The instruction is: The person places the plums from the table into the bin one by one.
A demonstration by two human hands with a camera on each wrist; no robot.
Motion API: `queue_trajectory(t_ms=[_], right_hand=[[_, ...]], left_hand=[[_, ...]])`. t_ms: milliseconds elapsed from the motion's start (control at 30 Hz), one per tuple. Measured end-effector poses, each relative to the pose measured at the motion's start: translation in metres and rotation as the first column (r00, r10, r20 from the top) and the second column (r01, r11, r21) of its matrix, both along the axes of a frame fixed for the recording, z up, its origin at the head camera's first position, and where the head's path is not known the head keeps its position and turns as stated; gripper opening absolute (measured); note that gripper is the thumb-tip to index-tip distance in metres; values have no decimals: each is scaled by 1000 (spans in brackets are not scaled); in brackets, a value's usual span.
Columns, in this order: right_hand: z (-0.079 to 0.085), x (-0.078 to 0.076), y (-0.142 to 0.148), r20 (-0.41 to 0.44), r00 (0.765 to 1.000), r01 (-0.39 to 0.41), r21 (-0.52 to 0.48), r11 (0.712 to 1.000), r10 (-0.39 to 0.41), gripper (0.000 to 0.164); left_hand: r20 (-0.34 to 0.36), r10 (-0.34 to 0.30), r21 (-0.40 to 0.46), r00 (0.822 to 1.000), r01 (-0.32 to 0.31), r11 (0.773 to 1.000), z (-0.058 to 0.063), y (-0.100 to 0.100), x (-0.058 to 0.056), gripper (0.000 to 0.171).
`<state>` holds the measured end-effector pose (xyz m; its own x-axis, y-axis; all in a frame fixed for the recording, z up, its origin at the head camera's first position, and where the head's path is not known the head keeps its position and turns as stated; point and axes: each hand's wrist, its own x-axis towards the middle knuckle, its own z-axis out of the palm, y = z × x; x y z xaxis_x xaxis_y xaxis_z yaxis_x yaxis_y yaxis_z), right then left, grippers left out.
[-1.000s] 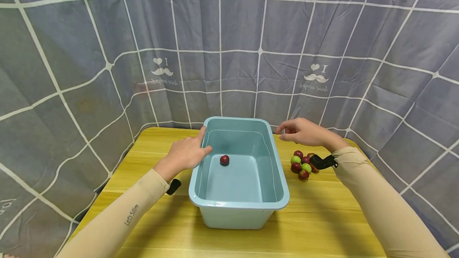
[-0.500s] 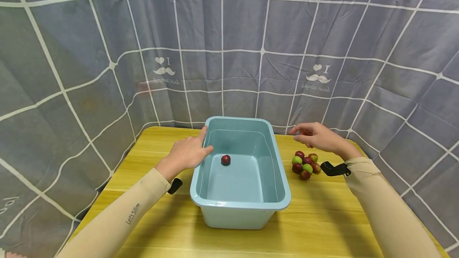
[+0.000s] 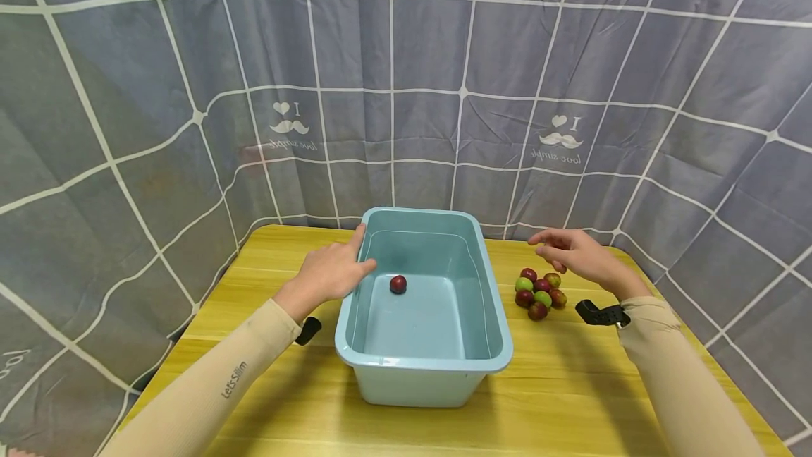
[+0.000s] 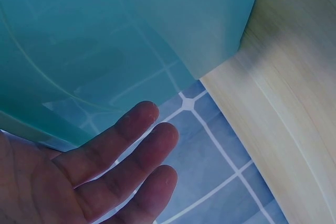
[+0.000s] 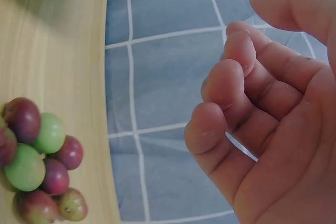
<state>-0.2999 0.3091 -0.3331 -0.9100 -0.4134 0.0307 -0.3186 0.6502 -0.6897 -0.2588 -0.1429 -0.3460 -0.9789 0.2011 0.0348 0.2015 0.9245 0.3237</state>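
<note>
A light blue plastic tub (image 3: 421,362) stands on the table with one dark red plum (image 3: 397,284) on its floor. My left hand (image 3: 328,270) rests on the tub's left rim, index finger straight along it and thumb over the inner side. In the left wrist view, the other fingers (image 4: 142,153) extend loosely outside the tub wall (image 4: 157,19). To the right of the tub, my right hand (image 3: 580,254) hovers above and behind a cluster of red and green plums (image 3: 541,295). Its fingers (image 5: 223,85) are loosely bent with nothing between them.
The yellow wood-grain table (image 3: 285,400) carries the tub in the middle and the plum cluster at the right. A grey curtain (image 3: 419,125) with white grid lines hangs around the table's back and sides.
My right hand has moved from near the tub's right rim further right and slightly down, toward the plums, staying unloaded. The left hand, tub and plums keep their places.
</note>
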Motion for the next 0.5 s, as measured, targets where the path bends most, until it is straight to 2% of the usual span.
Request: queue_trajectory(t_ms=[500], right_hand=[[-33, 3, 23, 23, 995, 102, -110, 989, -101, 37]], left_hand=[[-14, 11, -10, 1000, -11, 1000, -1, -1, 1, 82]])
